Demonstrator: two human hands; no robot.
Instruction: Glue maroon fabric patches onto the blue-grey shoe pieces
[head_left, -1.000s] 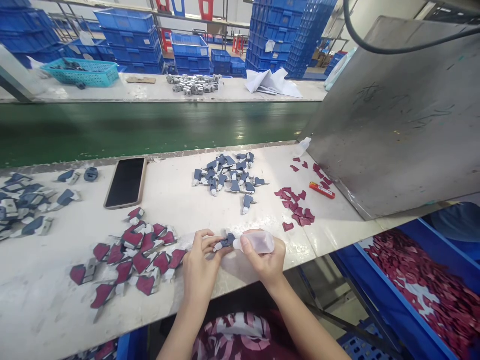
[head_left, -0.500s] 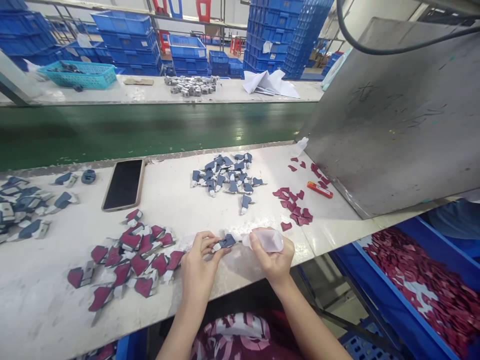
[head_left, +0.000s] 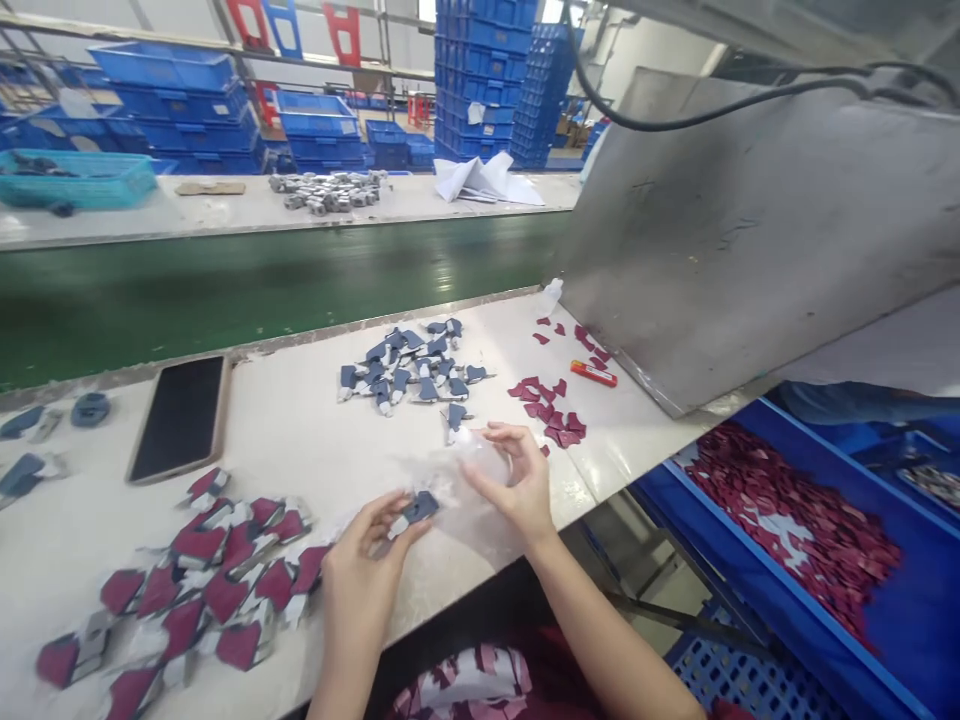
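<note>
Between the thumb and fingers of my left hand is a small dark blue and white plastic part. My right hand curls around a translucent squeeze bottle, which is blurred and tilted just above or on the table. Past the bottle lies a pile of similar blue-and-white parts. Left of my left hand spreads a group of parts with maroon tops. Loose maroon pieces lie beyond my right hand.
A phone lies at left on the white table. An orange-red tube-shaped item rests beside a slanted metal panel. At lower right, a blue bin contains many maroon pieces. A green conveyor belt runs behind the table.
My right hand has moved the bottle away from the part, its fingers now spread wider around it. My left hand still holds the part. The view has shifted right.
</note>
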